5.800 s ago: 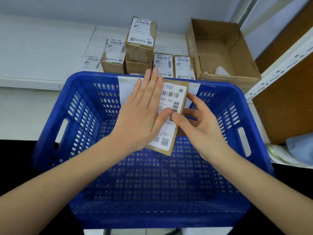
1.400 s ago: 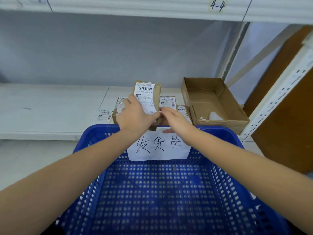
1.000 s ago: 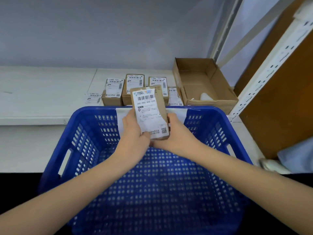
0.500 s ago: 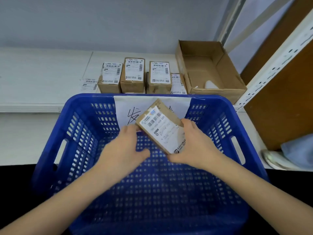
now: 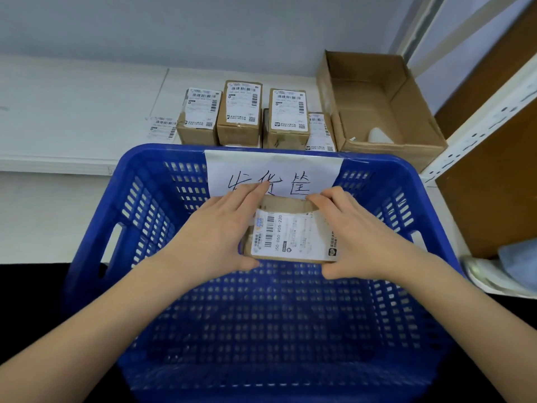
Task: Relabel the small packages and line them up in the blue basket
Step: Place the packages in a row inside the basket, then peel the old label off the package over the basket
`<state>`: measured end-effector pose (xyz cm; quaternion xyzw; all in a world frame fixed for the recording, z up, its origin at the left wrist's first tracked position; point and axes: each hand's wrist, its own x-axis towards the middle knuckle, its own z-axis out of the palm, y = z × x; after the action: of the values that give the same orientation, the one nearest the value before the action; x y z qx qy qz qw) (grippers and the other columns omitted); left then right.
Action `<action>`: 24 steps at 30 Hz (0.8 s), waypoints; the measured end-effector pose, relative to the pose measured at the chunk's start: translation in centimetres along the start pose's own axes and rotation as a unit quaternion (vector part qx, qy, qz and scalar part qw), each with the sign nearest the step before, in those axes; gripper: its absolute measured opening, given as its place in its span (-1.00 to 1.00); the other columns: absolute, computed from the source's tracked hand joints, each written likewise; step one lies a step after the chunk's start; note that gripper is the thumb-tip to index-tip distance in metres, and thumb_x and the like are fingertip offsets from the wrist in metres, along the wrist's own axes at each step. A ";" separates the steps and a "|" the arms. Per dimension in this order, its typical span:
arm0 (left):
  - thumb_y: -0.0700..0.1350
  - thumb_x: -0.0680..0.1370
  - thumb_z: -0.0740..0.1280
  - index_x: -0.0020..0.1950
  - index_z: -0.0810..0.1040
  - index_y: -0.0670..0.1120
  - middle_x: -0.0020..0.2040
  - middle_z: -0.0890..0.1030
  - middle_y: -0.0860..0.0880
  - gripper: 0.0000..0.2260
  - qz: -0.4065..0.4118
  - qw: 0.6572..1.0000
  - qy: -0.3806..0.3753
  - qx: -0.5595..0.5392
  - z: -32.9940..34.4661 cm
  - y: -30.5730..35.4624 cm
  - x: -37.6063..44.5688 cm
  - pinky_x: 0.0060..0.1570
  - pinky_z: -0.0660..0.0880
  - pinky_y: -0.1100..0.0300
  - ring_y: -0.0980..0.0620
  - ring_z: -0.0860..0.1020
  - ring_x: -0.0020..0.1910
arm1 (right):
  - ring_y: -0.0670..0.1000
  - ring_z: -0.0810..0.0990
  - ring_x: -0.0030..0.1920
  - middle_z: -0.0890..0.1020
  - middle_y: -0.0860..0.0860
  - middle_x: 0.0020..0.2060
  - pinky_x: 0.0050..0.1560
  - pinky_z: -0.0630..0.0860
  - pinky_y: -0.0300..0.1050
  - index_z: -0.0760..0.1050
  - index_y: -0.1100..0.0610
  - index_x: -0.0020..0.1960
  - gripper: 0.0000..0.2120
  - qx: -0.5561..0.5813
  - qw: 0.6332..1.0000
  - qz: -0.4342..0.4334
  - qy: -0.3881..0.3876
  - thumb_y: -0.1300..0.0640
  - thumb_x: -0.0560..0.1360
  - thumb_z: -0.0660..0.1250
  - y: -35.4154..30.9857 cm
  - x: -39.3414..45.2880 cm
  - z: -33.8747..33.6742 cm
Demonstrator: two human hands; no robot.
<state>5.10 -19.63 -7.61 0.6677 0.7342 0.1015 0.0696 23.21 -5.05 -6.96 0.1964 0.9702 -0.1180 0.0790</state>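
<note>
Fingers of both hands curl round the ends of one small package (image 5: 290, 235): the left hand (image 5: 216, 238) grips its left end, the right hand (image 5: 353, 239) its right end, thumbs on the near edge. The package lies label up, turned sideways, low in the blue basket (image 5: 139, 205) against the far wall, just under the paper sign (image 5: 273, 173) taped there. No other package shows in the basket, so this looks like the first of the row. Four more boxes (image 5: 239, 112) wait on the white shelf (image 5: 72, 112) behind, beside an open carton (image 5: 374, 103) and a loose label (image 5: 162, 127). Most of the job seems left.
</note>
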 end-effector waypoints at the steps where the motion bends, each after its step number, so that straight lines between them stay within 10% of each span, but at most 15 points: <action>1: 0.07 0.20 0.61 0.53 0.18 -0.17 0.42 0.37 -0.08 0.03 0.009 1.000 0.013 0.018 0.1 0.0 0.0 0.25 0.36 0.12 -0.04 0.44 0.31 | -0.12 0.15 0.27 0.11 -0.08 0.28 0.13 0.14 -0.41 -0.11 0.05 0.53 0.06 -0.004 1.000 -0.004 0.000 -0.10 0.27 0.48 0.1 0.0 0.0; 6: 0.11 0.01 0.61 0.26 0.47 -0.24 0.05 0.58 -0.12 -0.09 -0.013 0.998 0.057 0.028 0.9 -0.3 0.2 -0.13 0.56 0.05 -0.12 0.60 -0.07 | 0.00 0.11 0.40 0.14 0.01 0.41 0.42 0.14 -0.07 0.04 0.05 0.53 -0.09 0.001 0.997 -0.012 0.072 -0.24 0.34 0.35 -0.4 0.0 0.2; 11: 0.11 0.02 0.58 0.19 0.49 -0.26 -0.03 0.54 -0.11 -0.17 -0.027 0.997 0.072 0.001 1.1 0.6 0.2 -0.24 0.48 0.15 -0.11 0.52 -0.13 | 0.05 0.54 0.01 0.53 0.04 0.05 -0.09 0.56 0.03 0.55 0.14 0.14 -0.51 0.060 0.966 -0.052 0.247 -0.19 0.39 0.27 -2.9 -0.2 2.0; 24: 0.11 -0.03 0.58 0.19 0.50 -0.31 -0.05 0.53 -0.17 -0.10 -0.035 0.998 0.044 0.041 1.4 1.7 0.3 -0.27 0.57 0.03 -0.18 0.51 -0.12 | 0.00 0.59 -0.16 0.57 -0.03 -0.08 -0.38 0.54 -0.13 0.60 0.12 -0.04 -0.55 0.073 0.963 -0.006 0.260 -0.23 0.37 0.22 -4.7 -0.4 3.5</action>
<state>7.03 -19.11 -8.56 0.6389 0.7629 0.0979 0.0136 22.12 -10.31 -9.36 0.2199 0.9472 -0.1344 -0.1909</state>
